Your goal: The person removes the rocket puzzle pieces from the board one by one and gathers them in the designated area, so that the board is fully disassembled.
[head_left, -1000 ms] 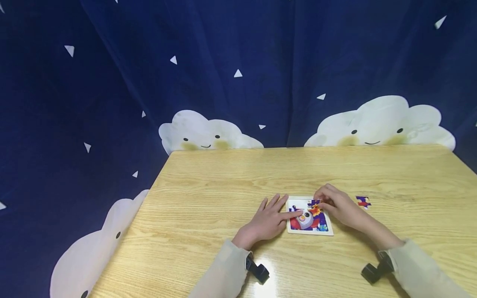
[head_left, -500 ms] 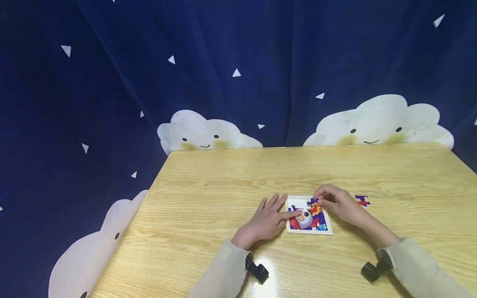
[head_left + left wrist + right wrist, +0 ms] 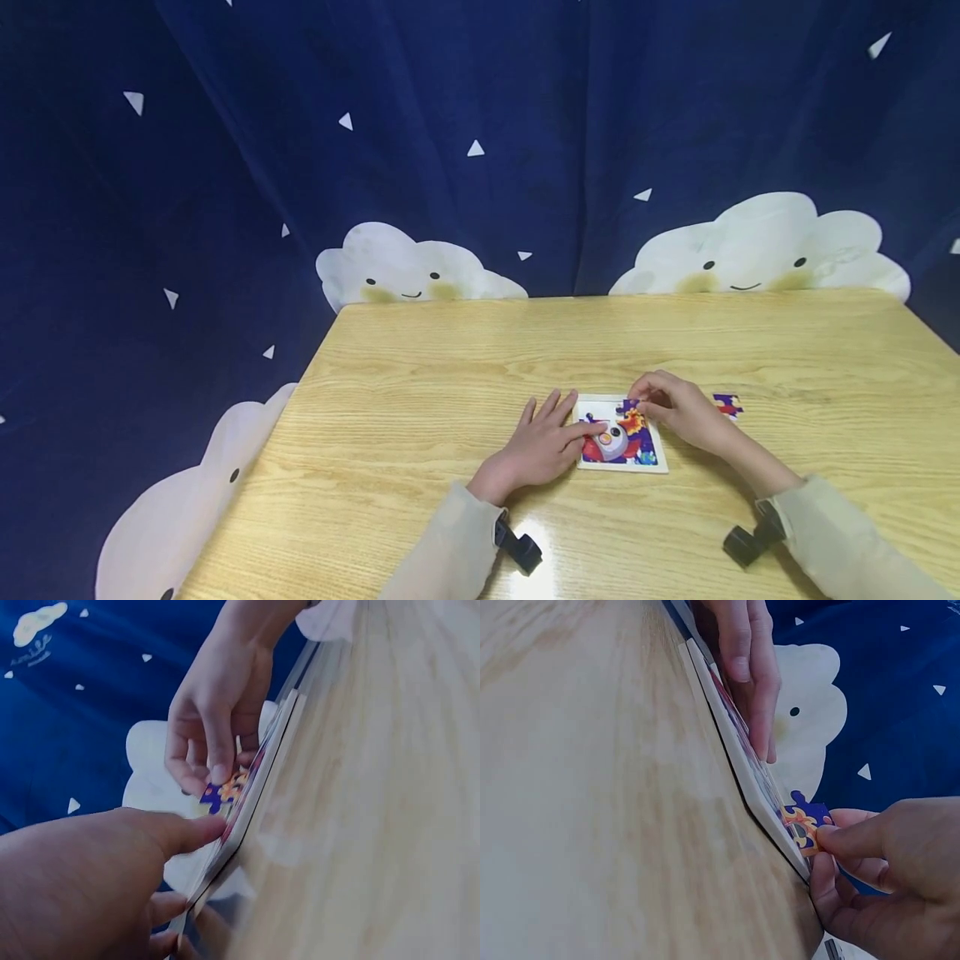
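Note:
A small square jigsaw puzzle in a white frame lies on the table, its picture showing a round white-and-grey face on purple and red. My left hand rests over the frame's left side with fingers spread, the index fingertip on the picture. At the upper right corner of the frame, my right hand pinches a purple puzzle piece with an orange flame between thumb and fingers. In the right wrist view this piece stands tilted up from the frame's surface. A white bare patch shows in the picture's upper left.
One loose purple and red puzzle piece lies on the wooden table to the right of the frame, just beyond my right hand. A dark blue curtain with white clouds hangs behind the table's far edge.
My right hand has shifted the flame piece very slightly at the frame's upper right corner. The left hand stays in place, and the head view has moved a little.

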`<state>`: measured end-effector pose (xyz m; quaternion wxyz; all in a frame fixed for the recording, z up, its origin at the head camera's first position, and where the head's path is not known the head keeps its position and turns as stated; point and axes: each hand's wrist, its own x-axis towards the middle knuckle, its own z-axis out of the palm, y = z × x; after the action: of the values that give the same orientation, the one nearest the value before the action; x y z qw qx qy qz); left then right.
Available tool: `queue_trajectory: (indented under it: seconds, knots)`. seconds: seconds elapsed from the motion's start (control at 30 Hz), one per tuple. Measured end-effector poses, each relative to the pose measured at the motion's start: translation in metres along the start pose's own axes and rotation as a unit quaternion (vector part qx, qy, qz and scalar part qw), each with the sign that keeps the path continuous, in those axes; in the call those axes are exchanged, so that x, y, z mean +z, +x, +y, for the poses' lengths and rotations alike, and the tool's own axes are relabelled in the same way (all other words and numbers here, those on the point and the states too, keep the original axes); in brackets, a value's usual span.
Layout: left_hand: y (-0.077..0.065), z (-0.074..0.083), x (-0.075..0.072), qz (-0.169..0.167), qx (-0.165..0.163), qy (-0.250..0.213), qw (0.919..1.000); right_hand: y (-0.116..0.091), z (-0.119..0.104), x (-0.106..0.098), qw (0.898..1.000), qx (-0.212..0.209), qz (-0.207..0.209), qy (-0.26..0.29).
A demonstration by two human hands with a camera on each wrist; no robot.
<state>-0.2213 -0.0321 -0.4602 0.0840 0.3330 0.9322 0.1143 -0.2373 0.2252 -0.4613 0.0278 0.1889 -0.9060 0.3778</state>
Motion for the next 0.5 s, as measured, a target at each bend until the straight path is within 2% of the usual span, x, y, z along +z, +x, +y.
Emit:
queue_trajectory:
  seconds: [0.1,0.33,0.5]
  knots:
    - [0.000,0.004,0.003,0.006,-0.004,-0.004,1.0000,0.000,0.001,0.001,1.000,0.002,-0.001,0.001]
    - [0.001,0.010,0.006,0.013,-0.009,0.024,0.9996,-0.001,0.002,0.001,1.000,-0.002,-0.003,0.000]
    - [0.002,0.013,0.005,-0.009,-0.007,0.033,0.9994,0.000,0.002,0.001,1.000,-0.012,0.002,-0.004]
